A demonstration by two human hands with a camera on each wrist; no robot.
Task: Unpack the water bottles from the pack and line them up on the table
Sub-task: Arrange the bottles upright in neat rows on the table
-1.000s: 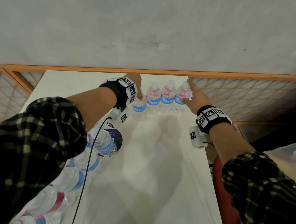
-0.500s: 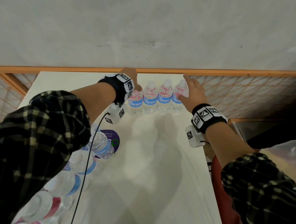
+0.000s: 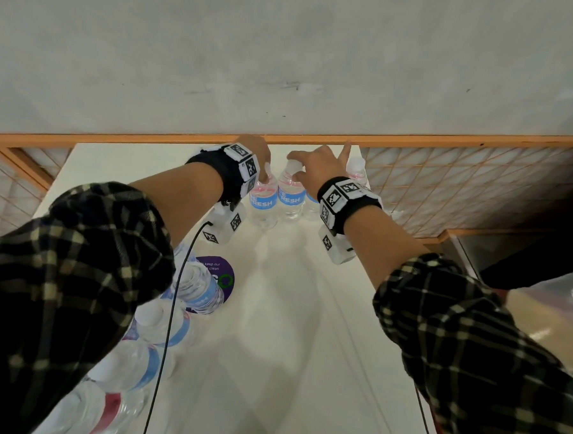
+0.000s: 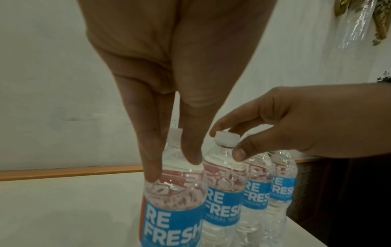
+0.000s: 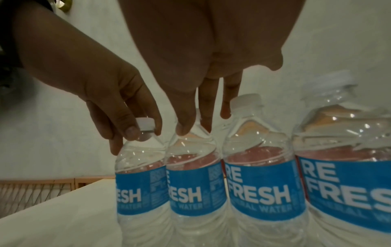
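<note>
Several clear water bottles with blue "REFRESH" labels stand in a row at the far edge of the white table [image 3: 290,316]. My left hand [image 3: 264,171] [image 4: 173,167] [image 5: 145,132] pinches the cap of the leftmost bottle [image 3: 263,199] [image 4: 173,217] [image 5: 137,192]. My right hand [image 3: 293,166] [image 4: 226,142] [image 5: 194,128] pinches the cap of the second bottle [image 3: 291,200] [image 4: 224,208] [image 5: 194,192]. The third bottle [image 5: 260,192] and the rightmost bottle [image 3: 356,169] [image 5: 349,192] stand untouched. The pack of remaining bottles [image 3: 159,329] sits at the near left, partly under my left sleeve.
An orange rail [image 3: 415,142] runs along the table's far edge against a grey wall. Lattice panels [image 3: 445,192] flank the table on both sides. A black cable [image 3: 174,310] hangs from my left wrist over the pack. A plastic bag [image 3: 556,297] lies off the table's right side.
My right hand left the rightmost bottle and moved left to the second bottle's cap. My left hand pushed the leftmost bottle back level with the row and stays on it.
</note>
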